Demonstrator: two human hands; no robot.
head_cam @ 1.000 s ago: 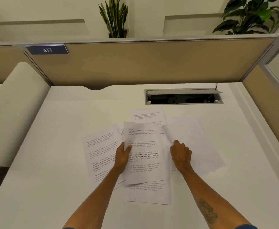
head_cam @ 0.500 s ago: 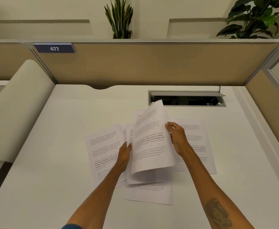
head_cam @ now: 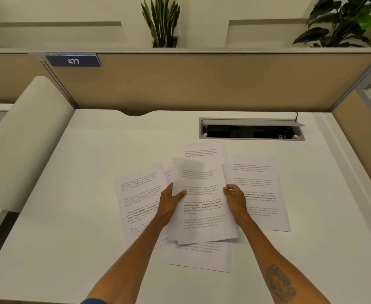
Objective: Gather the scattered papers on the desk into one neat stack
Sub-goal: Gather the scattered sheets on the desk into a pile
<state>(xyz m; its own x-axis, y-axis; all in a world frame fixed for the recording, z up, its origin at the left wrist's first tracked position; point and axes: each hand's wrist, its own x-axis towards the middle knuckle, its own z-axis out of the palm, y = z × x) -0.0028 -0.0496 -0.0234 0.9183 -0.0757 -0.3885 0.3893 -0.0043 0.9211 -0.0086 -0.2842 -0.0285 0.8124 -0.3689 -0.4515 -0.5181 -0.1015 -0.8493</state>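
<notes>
Several printed white sheets lie fanned out on the white desk (head_cam: pixel 70 216). My left hand (head_cam: pixel 171 201) grips the left edge of a small stack of sheets (head_cam: pixel 202 205) held at the centre, thumb on top. My right hand (head_cam: pixel 234 197) pinches the stack's right edge. Loose sheets lie around it: one to the left (head_cam: pixel 136 194), one to the right (head_cam: pixel 261 194), one behind (head_cam: pixel 202 151), and one nearer me (head_cam: pixel 202 255), partly under the stack.
An open cable well (head_cam: pixel 251 131) with a raised lid sits behind the papers. Beige partition panels (head_cam: pixel 202 84) wall the desk at the back and right. A rounded white divider (head_cam: pixel 22 139) rises on the left. Plants stand behind the partition.
My right hand lifted a sheet from the right side, carried it over, and laid it onto the stack held by my left hand. Now both hands hold the stack's edges.
</notes>
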